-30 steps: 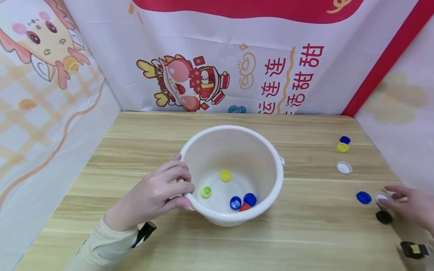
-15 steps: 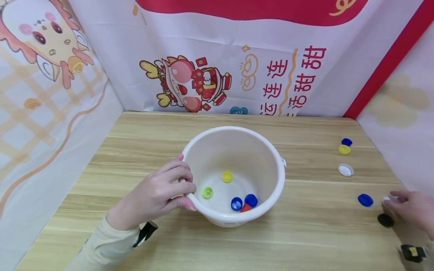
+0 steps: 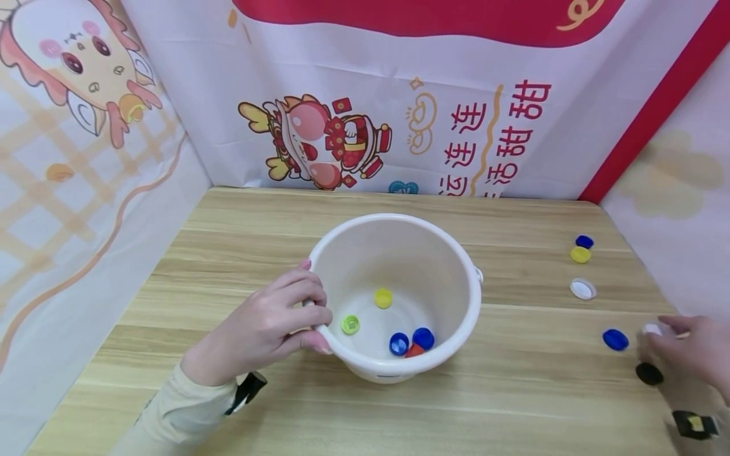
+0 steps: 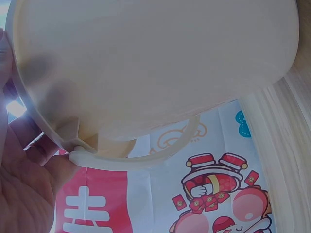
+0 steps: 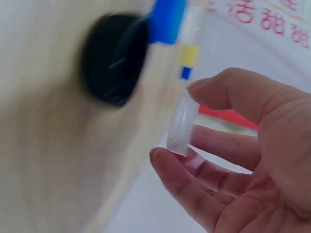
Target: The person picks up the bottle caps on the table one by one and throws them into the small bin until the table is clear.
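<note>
My left hand [image 3: 268, 320] grips the left rim of a white plastic bucket [image 3: 393, 218]. In the left wrist view the bucket's outer wall [image 4: 160, 63] and its handle [image 4: 146, 160] show. Inside the bucket lie several bottle caps, among them a yellow cap [image 3: 383, 297] and a light green cap [image 3: 350, 325]. At the table's right edge my right hand [image 3: 696, 351] pinches a white bottle cap [image 5: 182, 121] with a ribbed side between thumb and fingertips. A black cap [image 5: 116, 58] and a blue cap [image 3: 616, 339] lie beside that hand.
Farther back on the right of the wooden table [image 3: 530, 405] lie a white cap [image 3: 583, 289], a yellow cap [image 3: 580, 254] and a dark blue cap [image 3: 584, 241]. Printed cloth [image 3: 342, 57] hangs behind the table and along both sides.
The right hand has closed its fingers on the white cap and shifted it slightly at the right edge. The left hand stays on the bucket rim. The head view has shifted slightly.
</note>
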Demonstrator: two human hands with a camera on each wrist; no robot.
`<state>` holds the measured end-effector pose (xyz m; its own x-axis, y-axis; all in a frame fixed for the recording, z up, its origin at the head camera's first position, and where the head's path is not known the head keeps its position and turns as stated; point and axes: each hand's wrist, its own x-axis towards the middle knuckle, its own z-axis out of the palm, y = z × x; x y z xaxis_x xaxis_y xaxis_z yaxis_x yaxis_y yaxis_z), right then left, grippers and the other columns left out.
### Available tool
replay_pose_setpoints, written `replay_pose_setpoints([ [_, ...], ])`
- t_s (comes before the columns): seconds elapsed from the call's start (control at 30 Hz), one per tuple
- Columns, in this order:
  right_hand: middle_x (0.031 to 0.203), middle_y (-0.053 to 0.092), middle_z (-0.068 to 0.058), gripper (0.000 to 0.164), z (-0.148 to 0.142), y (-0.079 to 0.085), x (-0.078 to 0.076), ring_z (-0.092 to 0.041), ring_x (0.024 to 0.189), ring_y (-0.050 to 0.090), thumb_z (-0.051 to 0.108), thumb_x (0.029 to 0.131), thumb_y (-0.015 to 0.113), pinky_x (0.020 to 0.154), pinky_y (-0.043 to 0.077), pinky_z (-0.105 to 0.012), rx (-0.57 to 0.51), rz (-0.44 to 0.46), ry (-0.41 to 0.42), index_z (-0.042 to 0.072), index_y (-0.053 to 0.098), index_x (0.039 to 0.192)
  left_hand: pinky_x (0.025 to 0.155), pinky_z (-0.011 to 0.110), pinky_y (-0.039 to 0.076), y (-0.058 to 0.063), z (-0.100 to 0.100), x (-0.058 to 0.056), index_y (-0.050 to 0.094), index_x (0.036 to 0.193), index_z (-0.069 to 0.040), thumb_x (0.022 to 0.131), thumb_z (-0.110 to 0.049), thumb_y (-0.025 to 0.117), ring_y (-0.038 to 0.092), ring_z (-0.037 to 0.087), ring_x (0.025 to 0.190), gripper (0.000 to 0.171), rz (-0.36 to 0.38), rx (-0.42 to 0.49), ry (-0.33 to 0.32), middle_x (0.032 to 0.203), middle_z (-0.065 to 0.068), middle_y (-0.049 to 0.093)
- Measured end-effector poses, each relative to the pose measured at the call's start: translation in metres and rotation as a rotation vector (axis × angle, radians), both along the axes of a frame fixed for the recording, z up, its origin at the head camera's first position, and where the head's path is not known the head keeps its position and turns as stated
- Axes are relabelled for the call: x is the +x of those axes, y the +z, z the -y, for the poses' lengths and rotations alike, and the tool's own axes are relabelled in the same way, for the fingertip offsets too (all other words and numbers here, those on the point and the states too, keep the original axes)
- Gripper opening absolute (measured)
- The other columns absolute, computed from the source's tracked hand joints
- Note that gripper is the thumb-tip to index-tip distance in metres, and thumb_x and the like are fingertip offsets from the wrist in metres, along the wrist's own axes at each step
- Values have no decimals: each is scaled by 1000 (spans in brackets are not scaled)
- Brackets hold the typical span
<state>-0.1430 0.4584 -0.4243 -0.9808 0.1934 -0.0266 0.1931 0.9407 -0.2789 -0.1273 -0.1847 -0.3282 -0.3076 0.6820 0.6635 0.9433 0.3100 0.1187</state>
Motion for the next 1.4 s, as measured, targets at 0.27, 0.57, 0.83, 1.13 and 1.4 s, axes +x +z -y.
replay_pose_setpoints([
  [0.27, 101, 52, -40, 49, 40, 29, -1, -45, 76, 61, 12, 83, 77, 47, 43, -20, -27, -229, 79, -20, 58, 114, 111, 55, 38, 0, 0, 1, 70, 91, -12, 95, -49, 53, 55, 20, 100, 41, 9, -7, 9, 98, 2, 60],
  [0.57, 104, 61, -26, 53, 97, 65, 0, -3, 73, 54, 30, 87, 79, 52, 39, -5, -99, -345, 122, -7, 64, 122, 111, 55, 38, -1, 0, 1, 70, 91, -12, 94, -48, 55, 55, 21, 99, 40, 5, -5, 3, 98, 2, 59],
  [0.83, 105, 66, -13, 45, 152, 93, 6, 17, 72, 49, 22, 85, 81, 64, 42, 4, -276, -482, 165, 4, 68, 124, 111, 55, 37, -2, 1, 1, 71, 92, -12, 95, -48, 54, 55, 20, 100, 40, 13, -4, 7, 98, 2, 60],
  [1.13, 113, 64, -3, 49, 209, 123, 12, 1, 82, 57, 6, 80, 84, 75, 46, 2, -423, -581, 299, 9, 68, 126, 111, 55, 38, -2, 1, 1, 70, 90, -11, 95, -48, 54, 55, 21, 98, 41, -6, 10, 0, 97, 2, 59],
  [1.4, 113, 66, 5, 59, 244, 139, 15, -3, 79, 61, -15, 67, 84, 74, 53, -6, -517, -659, 537, 4, 70, 122, 110, 55, 39, -1, 0, 1, 70, 90, -12, 95, -49, 53, 55, 21, 98, 41, -14, 10, 1, 97, 2, 59],
])
